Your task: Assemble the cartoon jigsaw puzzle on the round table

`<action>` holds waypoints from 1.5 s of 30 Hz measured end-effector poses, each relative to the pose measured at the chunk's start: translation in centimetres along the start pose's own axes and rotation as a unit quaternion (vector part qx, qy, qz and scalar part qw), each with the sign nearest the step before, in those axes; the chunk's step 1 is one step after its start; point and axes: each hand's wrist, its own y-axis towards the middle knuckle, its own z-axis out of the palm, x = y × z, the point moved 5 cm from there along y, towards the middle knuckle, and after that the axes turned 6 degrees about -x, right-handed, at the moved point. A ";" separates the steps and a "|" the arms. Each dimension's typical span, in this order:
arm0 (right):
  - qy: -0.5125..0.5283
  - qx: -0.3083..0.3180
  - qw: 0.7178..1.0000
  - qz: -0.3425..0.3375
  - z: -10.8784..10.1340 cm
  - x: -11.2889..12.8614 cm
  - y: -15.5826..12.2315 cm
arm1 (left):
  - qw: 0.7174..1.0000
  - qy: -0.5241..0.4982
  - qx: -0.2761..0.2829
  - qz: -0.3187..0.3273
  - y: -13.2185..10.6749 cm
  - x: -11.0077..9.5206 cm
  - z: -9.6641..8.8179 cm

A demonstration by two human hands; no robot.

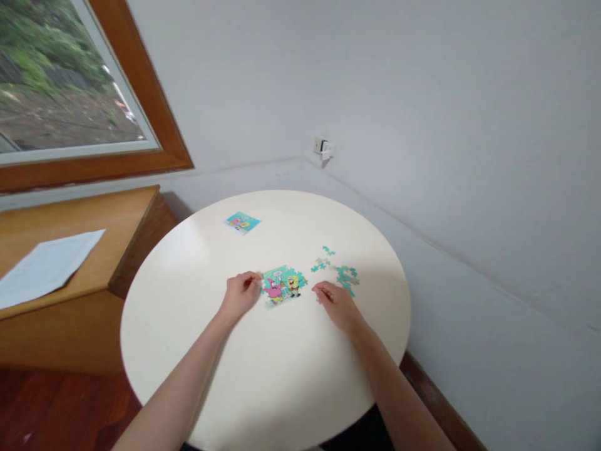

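A partly joined jigsaw puzzle [284,286] lies on the round white table [263,369], showing a pink starfish figure and a yellow square figure on turquoise. My left hand [241,295] is closed at the puzzle's left edge, fingertips pinched together; whatever they may hold is too small to make out. Just right of the puzzle, apart from it, is my right hand [337,305], with thumb and fingers pinched. Something small may be between them, but I cannot name it. Several loose turquoise puzzle pieces [346,275] lie beyond my right hand, some overlapping.
Farther back on the table lies a small reference picture [242,222] with the same figures. To the left, a wooden bench [126,213] bears a white sheet [51,266]. White walls meet behind the table, with a plugged-in adapter [327,150] near the corner.
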 end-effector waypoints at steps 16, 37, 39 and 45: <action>0.027 0.030 0.999 -0.016 0.1 1.3 -0.2 | 0.997 -0.054 -0.005 -0.057 0.2 -0.4 -0.2; -0.112 -0.209 0.972 -0.007 -2.4 -0.5 0.5 | 0.997 -0.064 0.005 -0.039 0.1 -0.5 -0.1; -0.182 -0.244 0.951 0.058 -3.0 -1.4 0.3 | 0.997 -0.063 0.006 -0.038 0.1 -0.6 -0.2; -0.315 -0.190 0.914 0.168 -3.1 -2.8 0.0 | 0.997 -0.069 0.001 -0.032 0.2 -0.3 0.0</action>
